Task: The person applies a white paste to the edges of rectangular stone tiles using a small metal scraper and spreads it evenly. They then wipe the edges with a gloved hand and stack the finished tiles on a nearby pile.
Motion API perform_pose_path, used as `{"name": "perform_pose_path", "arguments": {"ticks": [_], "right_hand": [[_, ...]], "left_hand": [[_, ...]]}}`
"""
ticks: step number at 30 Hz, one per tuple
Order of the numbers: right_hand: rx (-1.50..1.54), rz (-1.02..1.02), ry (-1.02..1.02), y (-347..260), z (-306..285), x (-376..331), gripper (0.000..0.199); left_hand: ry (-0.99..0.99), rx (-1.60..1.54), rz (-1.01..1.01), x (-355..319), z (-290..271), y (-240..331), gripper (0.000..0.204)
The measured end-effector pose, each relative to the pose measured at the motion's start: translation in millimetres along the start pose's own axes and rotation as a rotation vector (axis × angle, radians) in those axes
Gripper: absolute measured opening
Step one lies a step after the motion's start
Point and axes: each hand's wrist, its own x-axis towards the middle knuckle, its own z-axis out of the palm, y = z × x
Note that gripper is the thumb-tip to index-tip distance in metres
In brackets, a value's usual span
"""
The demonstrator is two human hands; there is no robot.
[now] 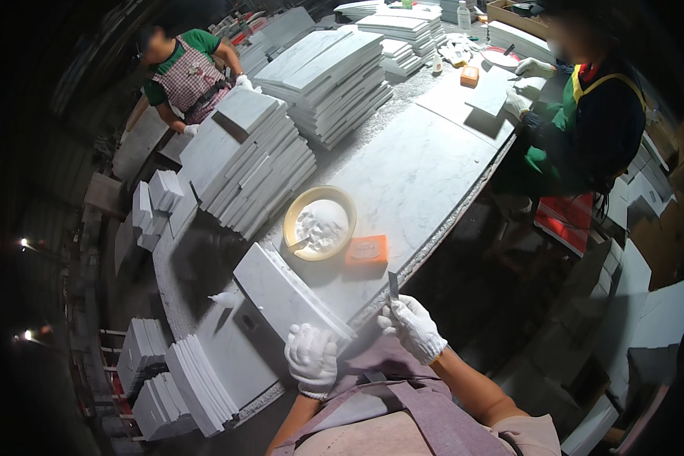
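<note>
My left hand (311, 360), in a white knit glove, is curled over the near edge of a pale grey-veined marble tile (275, 287). That tile tops a short stack at the table's near end. In my right hand (416, 328), also gloved, a narrow flat metal blade (393, 286) points upward; its lower part is hidden by the fingers. Beyond both hands sits a cream bowl (349, 207) of white powder or paste, with a tool handle resting in it. An orange block or box (367, 250) lies right of the bowl.
Tall stacks of marble tiles (254, 163) stand at the left and back. A white squeeze bottle (223, 300) lies on the left. One co-worker (194, 76) stands behind the stacks; another (585, 114), far right, handles a tile (491, 91). More slabs fill the right side.
</note>
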Motion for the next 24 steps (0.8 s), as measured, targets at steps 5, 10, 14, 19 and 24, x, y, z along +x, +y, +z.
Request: {"name": "perform_pose_path", "arguments": {"ticks": [5, 10, 14, 19, 24], "right_hand": [[0.056, -0.019, 0.048, 15, 34, 16, 0.033], [-0.137, 0.036, 0.021, 19, 59, 35, 0.04], [-0.275, 0.151, -0.106, 18, 71, 38, 0.04], [-0.473, 0.271, -0.161, 6, 71, 30, 0.035], [-0.564, 0.272, -0.138, -7, 34, 19, 0.039]], "left_hand": [[-0.002, 0.012, 0.006, 1, 1, 0, 0.024], [0.097, -0.07, 0.054, 15, 4, 1, 0.037], [0.07, -0.025, 0.076, 22, 3, -4, 0.033], [0.213, -0.01, 0.132, 13, 6, -10, 0.028], [0.076, 0.037, -0.018, -9, 15, -14, 0.026]]}}
